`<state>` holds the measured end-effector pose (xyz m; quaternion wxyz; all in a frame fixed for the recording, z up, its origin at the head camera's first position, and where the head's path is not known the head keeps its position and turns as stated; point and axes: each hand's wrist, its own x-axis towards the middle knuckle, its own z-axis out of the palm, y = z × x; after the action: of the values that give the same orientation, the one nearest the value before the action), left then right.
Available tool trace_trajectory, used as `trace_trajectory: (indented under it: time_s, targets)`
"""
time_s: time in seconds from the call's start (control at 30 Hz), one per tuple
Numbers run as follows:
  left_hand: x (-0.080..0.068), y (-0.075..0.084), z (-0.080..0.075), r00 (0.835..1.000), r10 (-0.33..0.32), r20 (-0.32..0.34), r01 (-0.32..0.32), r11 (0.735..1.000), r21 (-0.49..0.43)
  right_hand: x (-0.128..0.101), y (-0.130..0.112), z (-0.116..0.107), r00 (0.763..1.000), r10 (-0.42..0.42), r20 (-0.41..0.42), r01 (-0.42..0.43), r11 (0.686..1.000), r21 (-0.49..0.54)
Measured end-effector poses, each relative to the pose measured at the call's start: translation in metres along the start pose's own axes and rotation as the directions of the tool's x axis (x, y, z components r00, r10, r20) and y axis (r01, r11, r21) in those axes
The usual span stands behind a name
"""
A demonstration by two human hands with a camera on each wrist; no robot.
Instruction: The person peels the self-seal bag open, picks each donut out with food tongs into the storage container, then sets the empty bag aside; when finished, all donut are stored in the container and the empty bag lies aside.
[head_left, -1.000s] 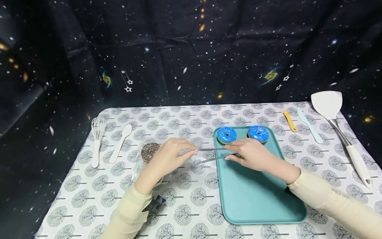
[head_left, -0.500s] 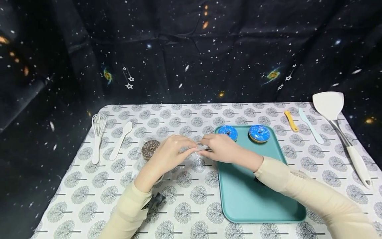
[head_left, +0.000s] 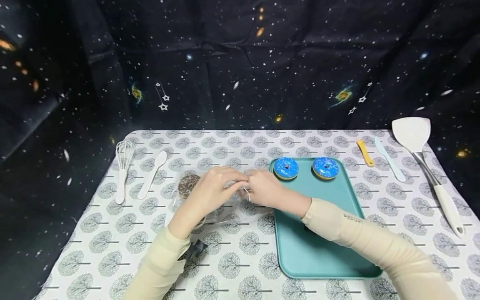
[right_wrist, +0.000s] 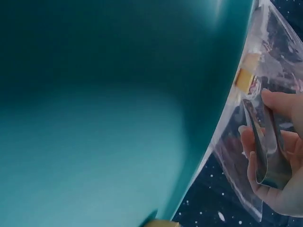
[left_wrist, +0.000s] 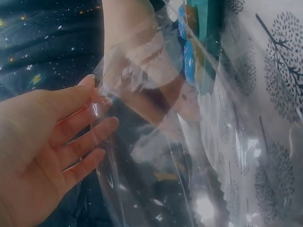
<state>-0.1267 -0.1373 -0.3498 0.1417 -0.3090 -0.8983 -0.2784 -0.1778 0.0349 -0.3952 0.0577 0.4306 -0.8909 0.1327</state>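
On the worktop (head_left: 240, 258), just left of the teal tray (head_left: 318, 250), both hands meet at the mouth of a clear plastic bag (head_left: 210, 210). The left hand (head_left: 210, 193) pinches the film edge between thumb and fingers, the other fingers loose. The right hand (head_left: 264, 189) has its fingers curled round metal tongs (right_wrist: 265, 151), their tips at the bag's opening.

A chocolate doughnut (head_left: 188, 184) lies inside the bag, beyond the left hand. The film looks thin, limp and slippery, likely to collapse unless held by its rim. The doughnut seems light, its topping easy to mark; the outer rim looks the safest place to clasp.

Farther back, two blue-iced doughnuts (head_left: 286, 168) sit on the tray.
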Motion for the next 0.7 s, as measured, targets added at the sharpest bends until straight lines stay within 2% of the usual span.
trace_trajectory:
  time_s: [0.13,0.2,0.37,0.53,0.63,0.7]
  targets:
    - [-0.001,0.002,0.002,0.999,-0.038,0.004,0.038,0.999,-0.009,0.001,-0.004,0.003,0.999,0.0,-0.032,0.001,1.0,0.023]
    - [-0.001,0.004,0.004,0.998,-0.058,0.005,0.058,0.998,-0.023,0.0,-0.006,0.004,0.999,0.013,-0.044,-0.01,0.997,0.078]
    - [0.0,0.008,0.006,0.999,-0.053,0.004,0.053,0.997,-0.059,-0.001,-0.007,0.009,0.995,-0.017,-0.097,0.031,0.989,0.148]
    - [0.001,0.008,0.008,0.999,-0.037,0.004,0.037,0.998,-0.052,0.0,-0.009,0.014,0.988,-0.044,-0.146,0.062,0.991,0.119]
    - [0.002,0.007,0.009,0.999,-0.036,0.01,0.036,0.998,-0.043,0.0,-0.011,0.014,0.993,-0.014,-0.118,0.028,0.993,0.113]
    - [0.001,0.007,0.008,0.999,-0.037,0.014,0.037,0.998,-0.041,0.001,-0.013,0.014,0.996,-0.022,-0.089,0.028,0.997,0.069]
